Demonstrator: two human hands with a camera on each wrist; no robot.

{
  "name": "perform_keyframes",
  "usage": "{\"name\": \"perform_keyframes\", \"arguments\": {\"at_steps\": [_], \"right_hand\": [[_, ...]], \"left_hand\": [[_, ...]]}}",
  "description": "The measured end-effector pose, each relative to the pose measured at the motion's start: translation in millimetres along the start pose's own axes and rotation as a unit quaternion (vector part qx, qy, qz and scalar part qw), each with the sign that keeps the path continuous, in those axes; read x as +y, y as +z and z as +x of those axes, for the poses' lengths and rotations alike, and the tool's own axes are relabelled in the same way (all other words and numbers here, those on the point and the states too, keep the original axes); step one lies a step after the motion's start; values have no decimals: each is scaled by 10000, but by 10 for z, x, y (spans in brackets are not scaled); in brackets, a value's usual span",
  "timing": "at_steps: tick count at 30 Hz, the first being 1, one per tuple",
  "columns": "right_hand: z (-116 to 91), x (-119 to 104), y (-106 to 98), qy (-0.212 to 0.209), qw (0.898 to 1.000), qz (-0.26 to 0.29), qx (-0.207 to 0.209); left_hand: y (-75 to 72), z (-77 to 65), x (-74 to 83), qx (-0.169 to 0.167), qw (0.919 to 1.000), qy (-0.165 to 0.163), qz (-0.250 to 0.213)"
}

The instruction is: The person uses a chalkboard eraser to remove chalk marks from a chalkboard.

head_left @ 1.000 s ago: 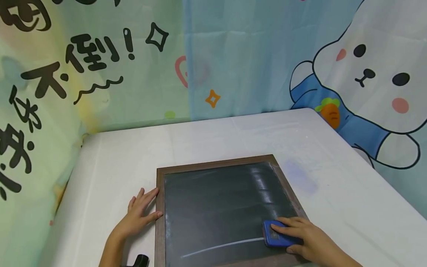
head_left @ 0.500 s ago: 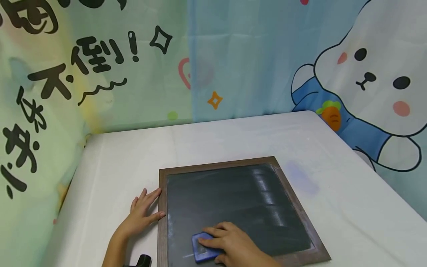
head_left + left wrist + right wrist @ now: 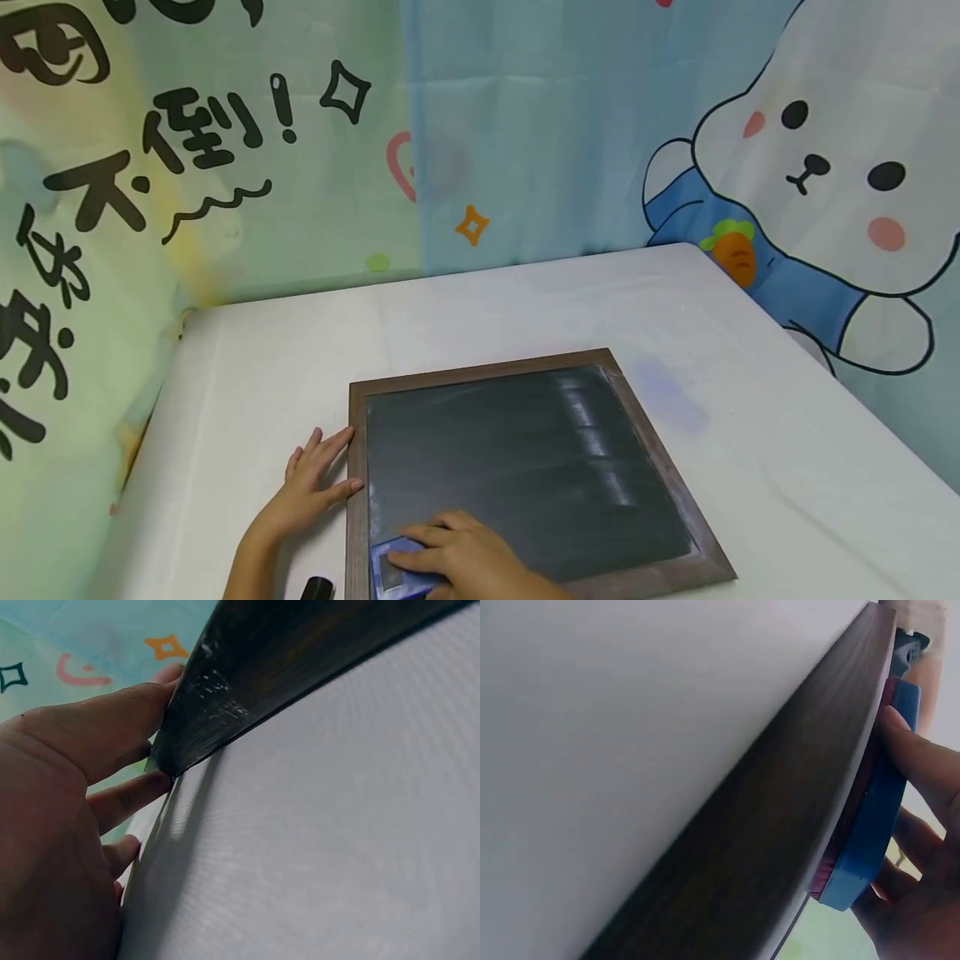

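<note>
A blackboard (image 3: 510, 467) in a brown wooden frame (image 3: 480, 372) lies on the white-covered table. My right hand (image 3: 483, 562) grips a blue blackboard eraser (image 3: 392, 582) against the board's lower left part, beside the left frame strip. In the right wrist view the eraser (image 3: 874, 825) shows a dark red pad turned to the board, with thumb and fingers around its blue back. My left hand (image 3: 300, 492) touches the outer left edge of the frame with spread, fairly straight fingers; the left wrist view shows its fingertips (image 3: 159, 780) at the frame's side.
A small black object (image 3: 318, 588), partly cut off, is beside my left wrist. White cloth (image 3: 780, 467) covers the table. Printed curtains (image 3: 525, 150) with a bear and lettering hang behind and to the left. A faint purple stain (image 3: 667, 396) marks the cloth.
My right hand has swept the eraser from the board's right side to its left edge. The white chalk line along that path is no longer visible. My left hand has stayed at the frame.
</note>
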State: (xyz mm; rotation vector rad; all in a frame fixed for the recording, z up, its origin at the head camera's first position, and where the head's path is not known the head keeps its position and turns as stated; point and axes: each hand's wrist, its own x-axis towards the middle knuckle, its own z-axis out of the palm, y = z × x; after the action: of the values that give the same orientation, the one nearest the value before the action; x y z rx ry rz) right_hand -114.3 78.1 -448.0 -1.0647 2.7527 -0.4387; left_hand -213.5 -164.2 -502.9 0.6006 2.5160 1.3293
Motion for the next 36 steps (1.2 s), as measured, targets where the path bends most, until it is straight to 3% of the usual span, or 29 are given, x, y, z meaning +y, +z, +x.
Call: {"name": "perform_keyframes", "arguments": {"at_steps": [3,6,11,13,16,20,25,28,31,36], "right_hand": [[-165,114,-40,319,9992,223,-119],[-414,302,-72,607,9974,377,19],[-1020,773,-73,504,9952,-67,841],[-1287,969,-77,569,9932,-230,990],[-1604,1203,-111,887,9917,-254,897],[-1780,1364,-153,1077,9907,-246,799],[-1763,1342,-165,993,9905,-234,927],[-1602,1247,-127,709,9893,-211,1259],[-1278,1030,-99,480,9905,-62,1284],[-569,492,-88,417,9973,496,343]], "left_hand": [[4,-3,-5,0,10000,58,-21],[8,-10,-17,8,10000,44,-40],[11,-26,-40,-18,10000,20,-41],[7,-30,-41,-15,10000,19,-33],[-3,-29,-43,10,10000,47,-20],[-4,-13,-42,47,10000,77,-41],[6,14,-25,-21,9999,96,-48],[-7,15,-23,43,10000,77,-12],[-21,12,-35,85,9999,61,6],[-6,18,-69,56,9999,96,-68]]}}
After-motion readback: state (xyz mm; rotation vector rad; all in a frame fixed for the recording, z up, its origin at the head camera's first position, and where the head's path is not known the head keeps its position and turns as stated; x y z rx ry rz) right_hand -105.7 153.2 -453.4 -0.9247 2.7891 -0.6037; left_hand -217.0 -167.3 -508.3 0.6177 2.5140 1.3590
